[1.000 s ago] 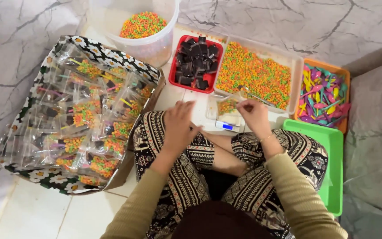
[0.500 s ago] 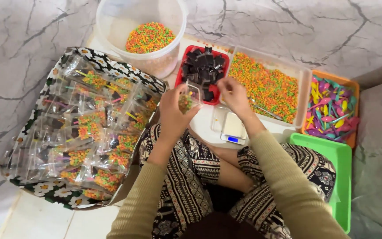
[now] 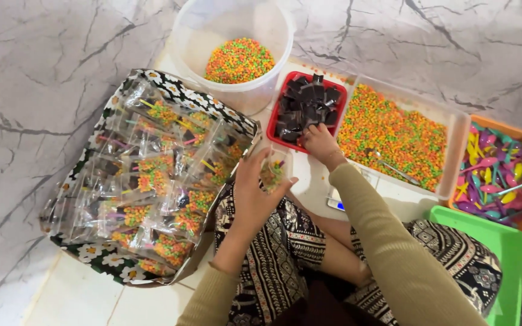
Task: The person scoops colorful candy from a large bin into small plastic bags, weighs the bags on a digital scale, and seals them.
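Two hands work: left hand (image 3: 255, 193) grasps a small clear bag (image 3: 273, 172) of coloured bits; right hand (image 3: 321, 142) pinches dark pieces (image 3: 306, 105) at the red tray (image 3: 271, 124) near edge.

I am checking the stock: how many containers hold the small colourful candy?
2. The round white bucket stands at the top; the clear rectangular tub lies right of the red tray of dark pieces.

Green tray (image 3: 502, 253) cut off at bottom edge; scale (image 3: 335, 203) mostly hidden under right forearm

Glossy clear plastic packet (image 3: 272, 172), glossy red plastic tray (image 3: 273, 124), polished marble floor (image 3: 43, 90).
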